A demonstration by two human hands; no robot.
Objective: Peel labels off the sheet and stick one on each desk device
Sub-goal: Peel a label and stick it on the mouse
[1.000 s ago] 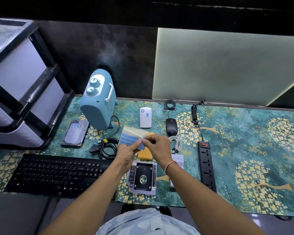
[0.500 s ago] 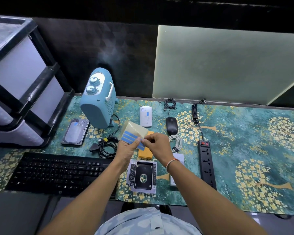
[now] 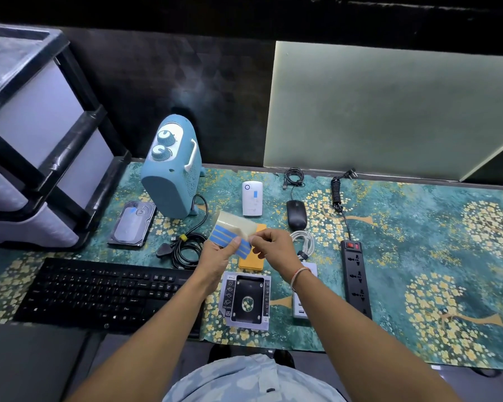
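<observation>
The left hand (image 3: 218,258) holds the label sheet (image 3: 233,233) up over the desk while the right hand (image 3: 269,245) pinches at its right edge, apparently lifting a blue label. A thin label could curl and stick to itself or tear if pulled too sharply. Around lie the heater (image 3: 172,172), drive (image 3: 132,223), white box (image 3: 252,198), mouse (image 3: 296,217), power strip (image 3: 356,280), keyboard (image 3: 105,291) and caddy (image 3: 247,300); loose cables (image 3: 186,250) clutter the reach to the heater.

The label sheet (image 3: 235,227) looks like shiny paper. The heater (image 3: 170,175) is smooth blue plastic. The hard drive (image 3: 132,224) has a shiny metal top. The keyboard (image 3: 99,291) is dull black plastic.
</observation>
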